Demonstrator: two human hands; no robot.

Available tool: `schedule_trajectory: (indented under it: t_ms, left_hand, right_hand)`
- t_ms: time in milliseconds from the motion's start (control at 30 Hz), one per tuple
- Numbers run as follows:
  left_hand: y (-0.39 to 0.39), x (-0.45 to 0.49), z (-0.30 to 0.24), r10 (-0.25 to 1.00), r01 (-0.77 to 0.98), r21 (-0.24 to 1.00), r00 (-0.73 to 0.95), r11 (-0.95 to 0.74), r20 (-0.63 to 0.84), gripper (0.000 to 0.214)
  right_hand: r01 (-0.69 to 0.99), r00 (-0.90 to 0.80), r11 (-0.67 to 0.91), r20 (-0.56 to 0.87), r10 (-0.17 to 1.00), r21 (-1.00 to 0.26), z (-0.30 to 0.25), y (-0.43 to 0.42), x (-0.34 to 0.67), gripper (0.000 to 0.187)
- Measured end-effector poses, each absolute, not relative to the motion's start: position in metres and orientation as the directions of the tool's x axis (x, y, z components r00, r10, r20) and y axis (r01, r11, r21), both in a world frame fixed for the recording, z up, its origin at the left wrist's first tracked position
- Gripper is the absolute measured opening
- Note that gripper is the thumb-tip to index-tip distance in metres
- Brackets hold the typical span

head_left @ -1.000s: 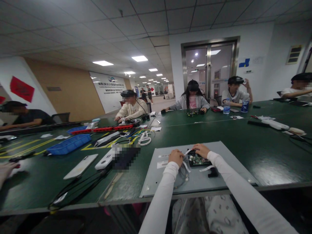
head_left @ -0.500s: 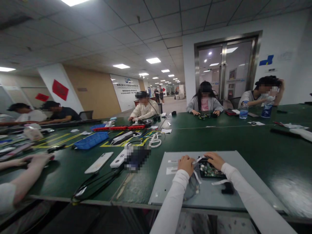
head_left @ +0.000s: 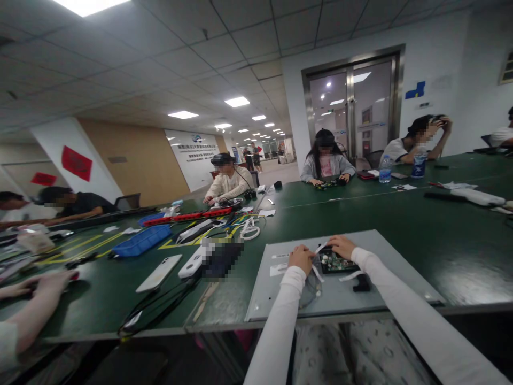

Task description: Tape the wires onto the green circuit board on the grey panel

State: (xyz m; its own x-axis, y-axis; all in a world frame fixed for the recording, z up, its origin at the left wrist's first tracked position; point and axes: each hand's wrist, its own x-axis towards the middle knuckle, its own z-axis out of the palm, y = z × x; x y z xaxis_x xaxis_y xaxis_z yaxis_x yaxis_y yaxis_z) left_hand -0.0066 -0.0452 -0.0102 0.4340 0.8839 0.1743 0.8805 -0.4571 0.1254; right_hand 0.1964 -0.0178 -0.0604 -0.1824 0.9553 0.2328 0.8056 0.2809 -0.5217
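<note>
A flat grey panel [head_left: 276, 297] lies on the table before me. On it sits a green circuit board [head_left: 339, 263] in a black frame. My left hand [head_left: 302, 259] is at the board's left side, its fingers bent and closed at one end of a short white strip [head_left: 321, 247]. Over the board's far edge, my right hand [head_left: 342, 247] has its fingertips closed at the strip's other end. Thin clear wiring [head_left: 310, 291] trails below my left hand. A second white strip [head_left: 351, 276] and a small black piece [head_left: 362, 283] lie near the board's front.
Left of the panel are a white phone [head_left: 159, 273], a white power bank [head_left: 194, 262] with black cables, and a blue tray [head_left: 141, 240]. A co-worker's hand [head_left: 50, 286] rests at the far left. Other people sit across the green table [head_left: 401, 214].
The view has turned a little to the right and tilted. Both hands stay at the board with almost the same pose; little else has shifted.
</note>
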Motion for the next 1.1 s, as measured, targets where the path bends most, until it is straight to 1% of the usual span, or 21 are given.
schedule_trajectory:
  t_ms: [400, 567, 667, 767, 900, 1000, 1100]
  left_hand:
    - [-0.037, -0.006, -0.008, 0.877, 0.877, 0.127, 0.433, -0.463, 0.206, 0.029]
    - [-0.041, -0.006, -0.007, 0.881, 0.882, 0.122, 0.426, -0.455, 0.207, 0.029]
    - [-0.042, -0.005, -0.008, 0.895, 0.900, 0.116, 0.392, -0.421, 0.212, 0.027]
    - [-0.037, -0.013, -0.005, 0.934, 0.942, 0.119, 0.284, -0.314, 0.219, 0.026]
    - [-0.020, -0.056, 0.017, 0.971, 0.989, 0.120, 0.057, -0.087, 0.232, 0.031]
    - [-0.011, -0.114, 0.037, 0.960, 0.989, 0.103, -0.132, 0.109, 0.249, 0.034]
    - [-0.009, -0.173, 0.047, 0.916, 0.961, 0.079, -0.276, 0.265, 0.290, 0.047]
  right_hand:
    - [0.835, -0.171, 0.270, 0.240, 0.956, -0.479, -0.053, -0.018, 0.193, 0.035]
    - [0.834, -0.163, 0.266, 0.245, 0.956, -0.483, -0.054, -0.017, 0.193, 0.034]
    - [0.828, -0.144, 0.258, 0.257, 0.956, -0.498, -0.055, -0.017, 0.195, 0.036]
    - [0.820, -0.133, 0.258, 0.269, 0.954, -0.511, -0.057, -0.016, 0.196, 0.037]
    - [0.809, -0.140, 0.272, 0.277, 0.950, -0.521, -0.061, -0.015, 0.197, 0.037]
    - [0.799, -0.144, 0.279, 0.280, 0.949, -0.533, -0.065, -0.014, 0.197, 0.037]
    - [0.785, -0.140, 0.282, 0.286, 0.948, -0.552, -0.068, -0.014, 0.197, 0.037]
